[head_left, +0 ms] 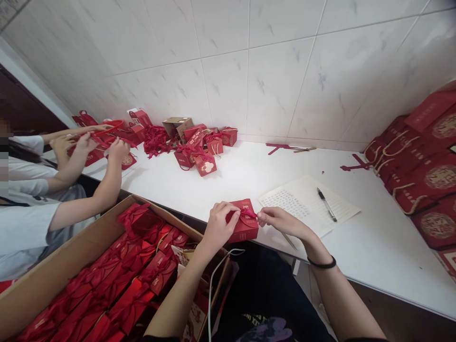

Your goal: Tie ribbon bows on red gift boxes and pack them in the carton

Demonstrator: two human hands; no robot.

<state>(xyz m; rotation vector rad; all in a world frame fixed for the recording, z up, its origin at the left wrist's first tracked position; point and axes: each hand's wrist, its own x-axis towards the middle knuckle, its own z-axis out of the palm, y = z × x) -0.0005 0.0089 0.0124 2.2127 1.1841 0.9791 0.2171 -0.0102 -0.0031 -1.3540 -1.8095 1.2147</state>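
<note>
A small red gift box (245,233) with gold lettering sits at the front edge of the white table, between my two hands. Across its top lies a dark red ribbon (249,213), gathered near the middle. My left hand (221,222) is closed at the box's left side, its thumb and forefinger pinching the ribbon. On the opposite side, my right hand (280,220) pinches the ribbon's other end near the box's right edge. The fingertips partly hide the ribbon's left part.
A cardboard carton (89,237) of red ribboned boxes stands at lower left. Written paper (309,202) and a pen (327,204) lie to the right. Red bags (420,171) are stacked far right. More boxes (206,164) stand near the wall. Other people's hands (85,145) work at left.
</note>
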